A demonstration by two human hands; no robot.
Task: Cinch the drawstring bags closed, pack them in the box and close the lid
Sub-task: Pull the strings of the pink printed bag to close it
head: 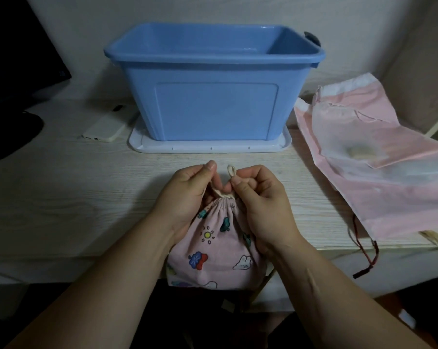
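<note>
**A:** Entry one, 6 o'clock?

**B:** Bag (213,250), pink print, lying over the desk's near edge with its neck gathered. The left hand (187,197) and right hand (260,205) are each pinching the cord (231,170) at the neck.

**A:** Step?

**B:** Cinching, and by my judgement it is nearly done. The next move is calling for a last pull, then a lift to the box (213,107) at 12 o'clock. It is standing open on its lid (210,148), so the lid is needing freeing later.

**A:** Outstanding?

**B:** Loose bags (379,197) are lying flat at 3 o'clock, seemingly uncinched.

**A:** Surroundings?

**B:** Pale wood-grain desk (74,197). A phone (104,129) is lying at 10 o'clock, a dark screen (16,59) is standing beyond it, and a plain wall is running behind.
</note>
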